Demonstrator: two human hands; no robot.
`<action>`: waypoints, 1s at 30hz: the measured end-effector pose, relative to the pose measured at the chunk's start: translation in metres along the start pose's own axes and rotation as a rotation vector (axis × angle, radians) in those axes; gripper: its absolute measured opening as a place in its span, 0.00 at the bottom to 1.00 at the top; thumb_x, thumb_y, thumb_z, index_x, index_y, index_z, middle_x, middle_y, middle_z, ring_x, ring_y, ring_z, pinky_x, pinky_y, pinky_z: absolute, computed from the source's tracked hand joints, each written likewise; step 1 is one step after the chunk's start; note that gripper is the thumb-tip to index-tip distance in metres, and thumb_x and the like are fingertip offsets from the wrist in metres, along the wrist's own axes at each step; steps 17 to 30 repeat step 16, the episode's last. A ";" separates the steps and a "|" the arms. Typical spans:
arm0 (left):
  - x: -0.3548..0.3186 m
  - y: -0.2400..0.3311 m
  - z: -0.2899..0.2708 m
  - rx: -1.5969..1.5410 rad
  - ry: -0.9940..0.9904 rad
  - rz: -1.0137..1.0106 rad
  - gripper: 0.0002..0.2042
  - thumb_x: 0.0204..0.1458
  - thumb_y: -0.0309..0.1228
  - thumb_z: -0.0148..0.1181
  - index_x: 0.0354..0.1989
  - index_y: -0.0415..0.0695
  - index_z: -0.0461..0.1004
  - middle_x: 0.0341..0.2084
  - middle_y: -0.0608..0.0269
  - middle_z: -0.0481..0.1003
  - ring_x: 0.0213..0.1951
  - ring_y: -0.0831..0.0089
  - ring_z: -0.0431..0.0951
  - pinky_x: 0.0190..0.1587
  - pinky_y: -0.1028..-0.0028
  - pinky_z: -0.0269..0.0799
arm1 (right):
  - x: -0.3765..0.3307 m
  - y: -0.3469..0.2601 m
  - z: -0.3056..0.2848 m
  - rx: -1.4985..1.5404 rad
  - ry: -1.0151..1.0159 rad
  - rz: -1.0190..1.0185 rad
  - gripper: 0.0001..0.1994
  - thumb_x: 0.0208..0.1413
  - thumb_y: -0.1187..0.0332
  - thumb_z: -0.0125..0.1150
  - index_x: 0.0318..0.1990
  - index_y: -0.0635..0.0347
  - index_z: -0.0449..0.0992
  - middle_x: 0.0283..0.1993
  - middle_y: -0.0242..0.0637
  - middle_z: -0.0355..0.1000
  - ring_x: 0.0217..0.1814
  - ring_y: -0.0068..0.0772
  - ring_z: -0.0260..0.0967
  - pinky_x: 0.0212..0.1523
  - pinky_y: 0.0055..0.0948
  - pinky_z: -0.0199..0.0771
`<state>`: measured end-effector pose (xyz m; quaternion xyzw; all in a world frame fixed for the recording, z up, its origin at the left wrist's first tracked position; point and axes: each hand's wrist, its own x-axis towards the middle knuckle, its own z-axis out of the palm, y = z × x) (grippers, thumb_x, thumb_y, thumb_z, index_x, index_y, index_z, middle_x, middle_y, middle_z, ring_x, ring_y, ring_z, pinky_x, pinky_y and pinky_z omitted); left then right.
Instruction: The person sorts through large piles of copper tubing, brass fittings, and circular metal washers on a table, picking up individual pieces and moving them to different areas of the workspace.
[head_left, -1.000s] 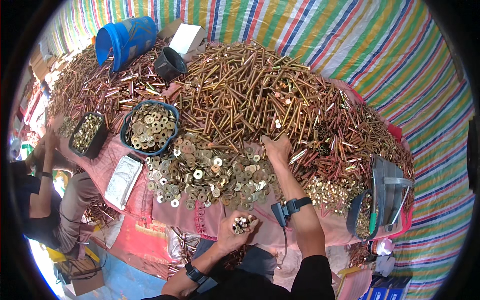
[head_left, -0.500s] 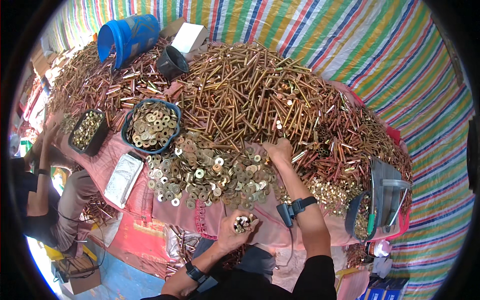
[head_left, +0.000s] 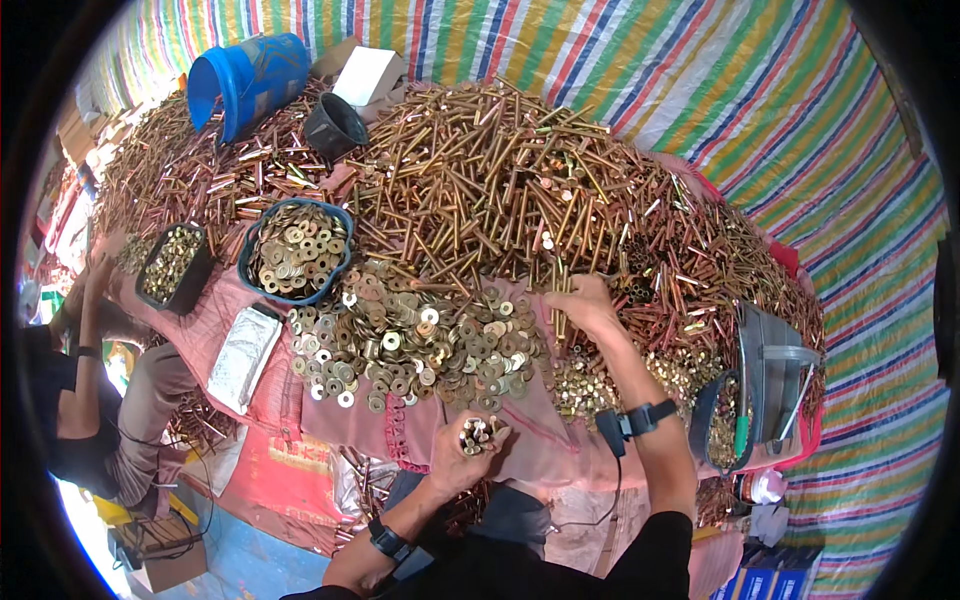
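The right hand (head_left: 585, 305) has drawn nearer, now pinching rods (head_left: 557, 290) from the heap (head_left: 480, 180); the left hand (head_left: 465, 450) grips a small bundle (head_left: 476, 435). Most remains unsorted.

Shiny brass-coloured metal rods (head_left: 500, 190) heap beside glossy metal washers (head_left: 420, 340) on matt pink woven cloth (head_left: 560, 450), a smooth blue plastic bucket (head_left: 245, 80) and a crinkled silvery foil packet (head_left: 243, 358) lie nearby, and striped woven plastic tarpaulin (head_left: 760, 110) lines the wall.
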<state>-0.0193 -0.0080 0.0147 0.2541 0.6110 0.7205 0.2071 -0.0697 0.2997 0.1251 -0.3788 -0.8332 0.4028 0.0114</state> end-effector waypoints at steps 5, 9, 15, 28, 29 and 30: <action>0.004 0.018 0.007 -0.297 0.015 -0.097 0.10 0.62 0.25 0.71 0.48 0.35 0.78 0.33 0.66 0.82 0.32 0.84 0.78 0.36 0.79 0.78 | -0.081 0.017 0.015 0.269 0.071 -0.349 0.08 0.61 0.68 0.69 0.38 0.62 0.77 0.28 0.34 0.73 0.20 0.19 0.64 0.15 0.20 0.64; 0.007 0.022 0.008 -0.285 0.059 -0.121 0.11 0.63 0.21 0.66 0.53 0.34 0.78 0.35 0.65 0.81 0.34 0.84 0.78 0.38 0.81 0.78 | -0.137 0.031 0.072 0.301 0.063 -0.359 0.07 0.61 0.72 0.69 0.34 0.60 0.76 0.27 0.32 0.75 0.25 0.17 0.71 0.21 0.23 0.71; 0.008 -0.004 -0.005 -0.315 -0.032 -0.083 0.41 0.58 0.19 0.68 0.78 0.38 0.52 0.62 0.54 0.75 0.60 0.71 0.77 0.61 0.73 0.75 | -0.164 0.042 0.095 0.242 0.055 -0.654 0.16 0.66 0.64 0.69 0.55 0.62 0.81 0.42 0.42 0.80 0.39 0.33 0.80 0.39 0.30 0.80; 0.008 -0.012 -0.007 -0.338 -0.079 -0.097 0.42 0.58 0.20 0.69 0.79 0.40 0.51 0.65 0.52 0.74 0.62 0.69 0.77 0.63 0.72 0.74 | -0.173 0.043 0.098 0.275 0.061 -0.645 0.16 0.66 0.62 0.69 0.56 0.60 0.82 0.48 0.49 0.80 0.43 0.39 0.81 0.40 0.33 0.78; 0.008 -0.012 -0.007 -0.338 -0.079 -0.097 0.42 0.58 0.20 0.69 0.79 0.40 0.51 0.65 0.52 0.74 0.62 0.69 0.77 0.63 0.72 0.74 | -0.173 0.043 0.098 0.275 0.061 -0.645 0.16 0.66 0.62 0.69 0.56 0.60 0.82 0.48 0.49 0.80 0.43 0.39 0.81 0.40 0.33 0.78; 0.008 -0.012 -0.007 -0.338 -0.079 -0.097 0.42 0.58 0.20 0.69 0.79 0.40 0.51 0.65 0.52 0.74 0.62 0.69 0.77 0.63 0.72 0.74 | -0.173 0.043 0.098 0.275 0.061 -0.645 0.16 0.66 0.62 0.69 0.56 0.60 0.82 0.48 0.49 0.80 0.43 0.39 0.81 0.40 0.33 0.78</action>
